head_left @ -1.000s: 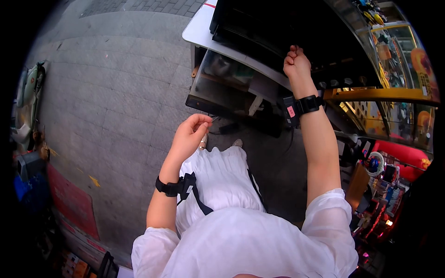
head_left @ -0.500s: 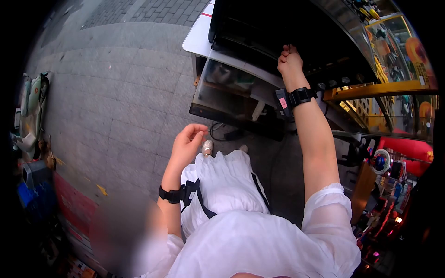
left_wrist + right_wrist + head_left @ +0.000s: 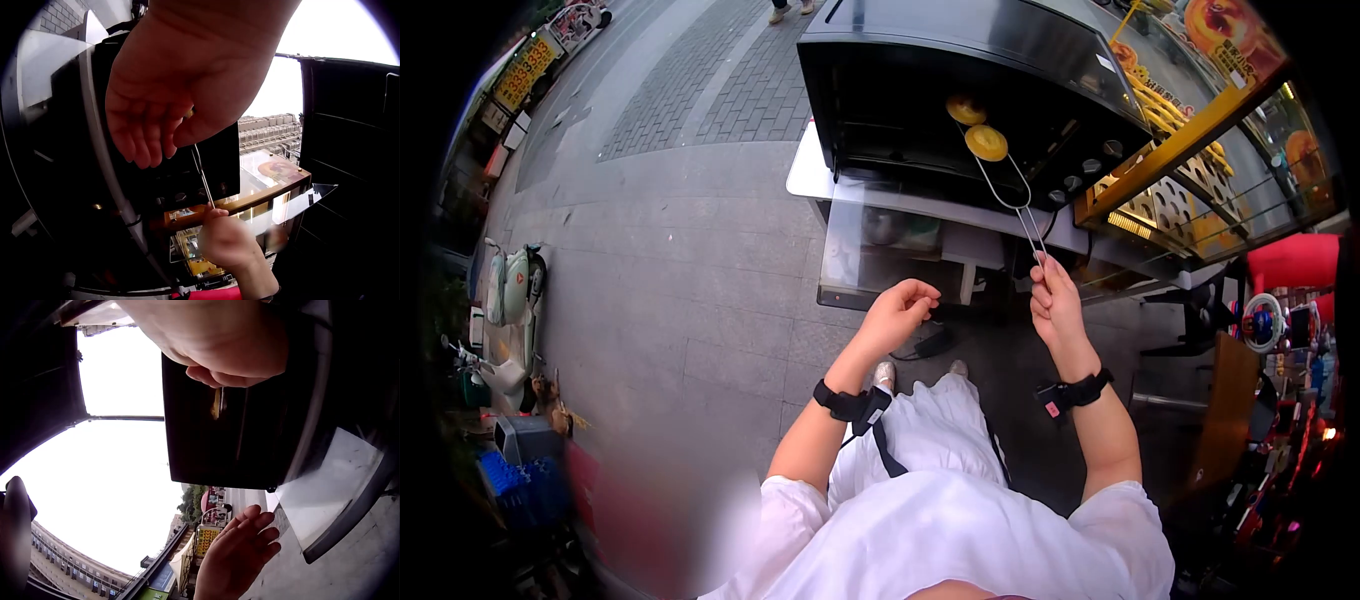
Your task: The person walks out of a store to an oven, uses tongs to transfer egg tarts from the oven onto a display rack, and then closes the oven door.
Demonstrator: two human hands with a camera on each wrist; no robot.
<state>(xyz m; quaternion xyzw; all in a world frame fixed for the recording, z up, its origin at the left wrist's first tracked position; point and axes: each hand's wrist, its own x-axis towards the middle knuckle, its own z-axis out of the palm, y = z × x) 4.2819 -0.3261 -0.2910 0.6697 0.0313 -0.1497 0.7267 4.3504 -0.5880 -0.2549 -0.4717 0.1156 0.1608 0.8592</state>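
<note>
In the head view my right hand [image 3: 1057, 300] pinches the handle end of thin metal tongs [image 3: 1026, 200], which reach forward to the mouth of a black oven [image 3: 900, 100]. A round yellow tart [image 3: 987, 143] sits at the far end of the tongs, between their two arms. Just beyond it is a second yellow tart [image 3: 966, 109], in front of the dark oven interior. My left hand [image 3: 897, 315] hangs with loosely curled fingers near the lowered glass oven door [image 3: 850, 250], holding nothing. The left wrist view shows the tongs' shaft [image 3: 205, 181] running up from the right hand.
Knobs [image 3: 1092, 166] line the oven's right side. A white table [image 3: 805, 175] supports it. To the right stands a yellow-framed glass case [image 3: 1190, 140], with a wooden board [image 3: 1225, 400] below. A parked scooter [image 3: 515, 290] and blue crate [image 3: 520, 485] are at far left.
My right hand has drawn back from the oven, bringing the tongs and two yellow tarts into sight. The head view has shifted to show more of the oven and street. My left hand stays loose.
</note>
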